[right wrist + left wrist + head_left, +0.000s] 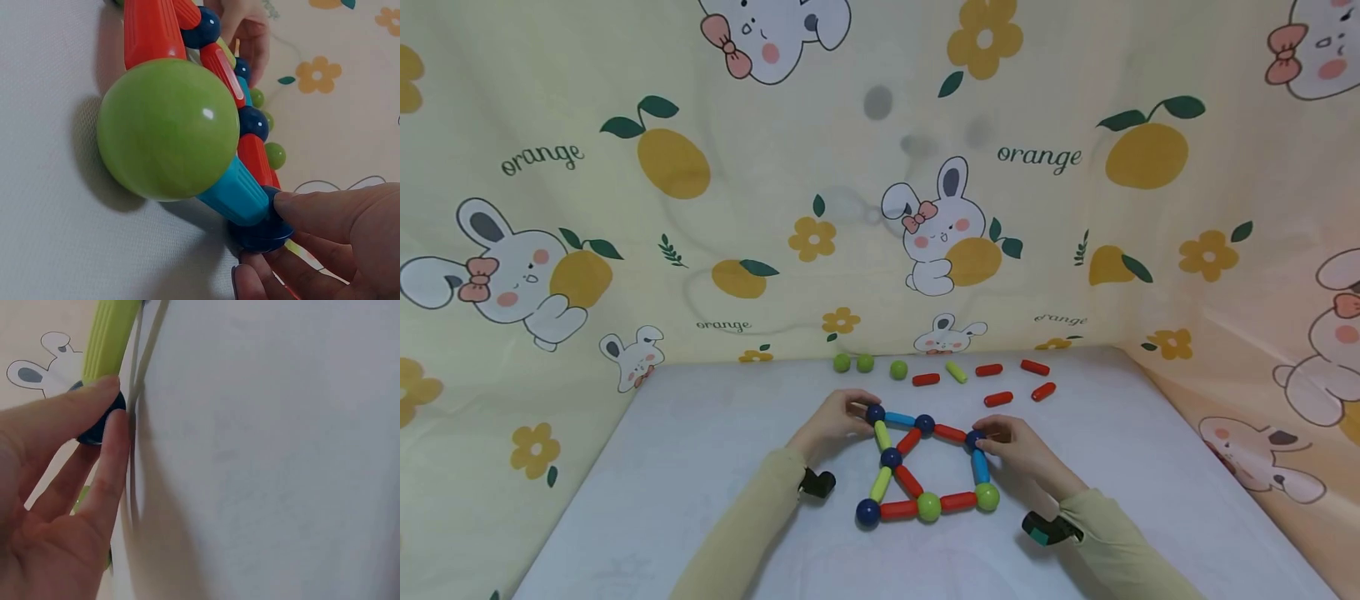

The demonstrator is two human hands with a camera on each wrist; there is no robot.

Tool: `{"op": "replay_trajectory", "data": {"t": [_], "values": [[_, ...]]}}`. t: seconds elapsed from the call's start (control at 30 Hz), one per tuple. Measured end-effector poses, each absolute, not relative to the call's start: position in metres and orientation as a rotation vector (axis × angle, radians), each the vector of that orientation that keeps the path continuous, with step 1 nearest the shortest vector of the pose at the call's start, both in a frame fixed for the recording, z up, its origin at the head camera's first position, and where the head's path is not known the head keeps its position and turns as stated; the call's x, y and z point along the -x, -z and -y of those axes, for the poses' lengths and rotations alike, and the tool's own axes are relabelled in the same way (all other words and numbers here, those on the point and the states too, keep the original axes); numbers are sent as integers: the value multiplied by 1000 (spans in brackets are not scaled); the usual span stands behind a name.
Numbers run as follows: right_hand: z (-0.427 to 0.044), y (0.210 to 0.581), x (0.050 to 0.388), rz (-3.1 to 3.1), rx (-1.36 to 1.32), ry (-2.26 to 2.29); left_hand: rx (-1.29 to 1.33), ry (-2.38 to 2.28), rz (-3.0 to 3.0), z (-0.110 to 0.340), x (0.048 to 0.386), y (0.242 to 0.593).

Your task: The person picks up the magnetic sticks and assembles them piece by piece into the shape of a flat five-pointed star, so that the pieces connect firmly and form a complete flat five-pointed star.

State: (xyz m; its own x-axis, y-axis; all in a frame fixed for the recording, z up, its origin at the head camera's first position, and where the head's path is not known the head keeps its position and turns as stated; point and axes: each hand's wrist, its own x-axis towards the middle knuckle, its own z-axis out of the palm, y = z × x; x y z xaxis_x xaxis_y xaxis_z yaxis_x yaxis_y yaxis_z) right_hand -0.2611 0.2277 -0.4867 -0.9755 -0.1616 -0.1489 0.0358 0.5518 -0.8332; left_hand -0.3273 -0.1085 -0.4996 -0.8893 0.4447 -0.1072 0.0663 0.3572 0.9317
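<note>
A frame of magnetic-looking building sticks and balls lies on the table, with red, blue and yellow-green sticks joined by dark blue and green balls. At its far left corner my left hand [837, 421] pinches a dark blue ball [876, 413] between thumb and fingers. A yellow-green stick [111, 340] meets that ball in the left wrist view. My right hand [1018, 447] pinches the dark blue ball [261, 228] at the far right corner, where a blue stick [236, 190] runs to a green ball [167, 128]. Another dark blue ball [868, 513] forms the near left corner.
Behind the frame lie three loose green balls [865, 363], several red sticks [998, 399] and a yellow-green stick [956, 372]. A patterned cloth [850, 275] hangs at the back and sides of the white table [700, 467].
</note>
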Motion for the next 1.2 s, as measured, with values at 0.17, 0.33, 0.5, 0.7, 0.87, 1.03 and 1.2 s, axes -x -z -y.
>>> {"op": "replay_trajectory", "data": {"t": [0.17,0.33,0.5,0.7,0.87,1.03,1.2], "values": [[-228,487,260,-2583,103,1389,-407,-1554,-2296,108,324,500],[-228,486,260,-2574,108,1398,-389,-1533,-2319,108,323,498],[-229,486,260,-2569,121,1401,-360,-1518,-2335,110,319,494],[-229,485,260,-2569,112,1384,-386,-1556,-2314,119,308,493],[-228,482,259,-2554,135,1371,-364,-1547,-2228,134,285,492],[-231,478,259,-2525,181,1382,-368,-1524,-2146,139,257,487],[-233,478,262,-2483,212,1403,-405,-1535,-2056,132,233,486]]}}
